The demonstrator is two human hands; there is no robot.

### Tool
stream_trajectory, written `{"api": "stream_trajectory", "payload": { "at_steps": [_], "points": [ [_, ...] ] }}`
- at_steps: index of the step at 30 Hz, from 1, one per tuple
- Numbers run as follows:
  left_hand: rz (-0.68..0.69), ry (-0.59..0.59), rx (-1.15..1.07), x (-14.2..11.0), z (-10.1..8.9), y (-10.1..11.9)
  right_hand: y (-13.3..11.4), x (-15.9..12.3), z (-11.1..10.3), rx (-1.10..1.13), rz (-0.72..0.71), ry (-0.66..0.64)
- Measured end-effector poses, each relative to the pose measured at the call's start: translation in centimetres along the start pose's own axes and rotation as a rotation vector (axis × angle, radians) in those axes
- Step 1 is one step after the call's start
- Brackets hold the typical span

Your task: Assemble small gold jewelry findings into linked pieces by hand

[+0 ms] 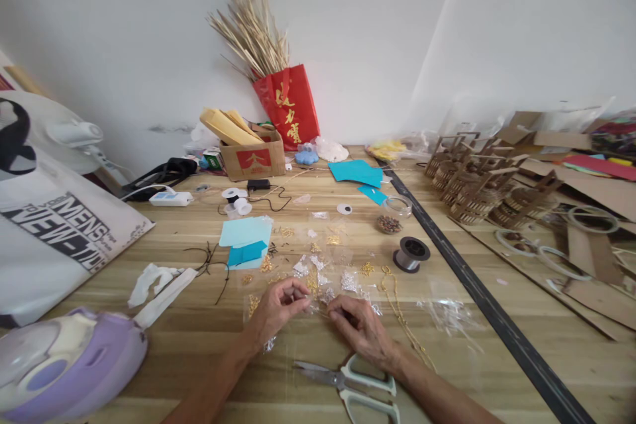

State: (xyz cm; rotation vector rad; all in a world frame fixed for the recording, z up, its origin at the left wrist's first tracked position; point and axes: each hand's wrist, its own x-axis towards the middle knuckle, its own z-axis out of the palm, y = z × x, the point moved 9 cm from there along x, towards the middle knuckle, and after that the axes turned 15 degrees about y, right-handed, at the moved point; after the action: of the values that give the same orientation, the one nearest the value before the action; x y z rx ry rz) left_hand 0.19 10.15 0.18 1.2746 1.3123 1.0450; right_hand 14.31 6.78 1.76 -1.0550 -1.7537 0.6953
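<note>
My left hand [279, 310] is closed in a pinch above the middle of the wooden table. Facing it, a short gap away, my right hand [362, 331] has its fingers curled together. Whatever is between the fingertips is too small to make out. Silvery beads [349, 281] and small gold pieces [312, 280] lie just beyond the hands. Scissors [340, 379] with pale handles rest below my right hand, blades pointing left. To the right of that hand lies a gold chain [396, 305], and farther back stands a spool of clear line [412, 256].
A lilac appliance [94, 371] and a printed white bag [54, 232] occupy the left. Blue sheets [247, 233], a jar of brown beads [390, 223] and a cardboard box [254, 158] stand farther back. Small woven baskets [472, 202] crowd the right, past a black strip [467, 265].
</note>
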Motion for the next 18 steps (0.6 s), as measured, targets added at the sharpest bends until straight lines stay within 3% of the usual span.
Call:
{"api": "stream_trajectory", "payload": {
  "at_steps": [9,18],
  "points": [
    [-0.002,0.007,-0.044,0.4,-0.6,0.2,-0.2,0.0,0.3,0.007,-0.04,-0.029],
    [-0.015,-0.096,-0.021,1.3,-1.1,-1.5,0.0,0.2,0.0,-0.046,-0.047,0.023]
  ]
}}
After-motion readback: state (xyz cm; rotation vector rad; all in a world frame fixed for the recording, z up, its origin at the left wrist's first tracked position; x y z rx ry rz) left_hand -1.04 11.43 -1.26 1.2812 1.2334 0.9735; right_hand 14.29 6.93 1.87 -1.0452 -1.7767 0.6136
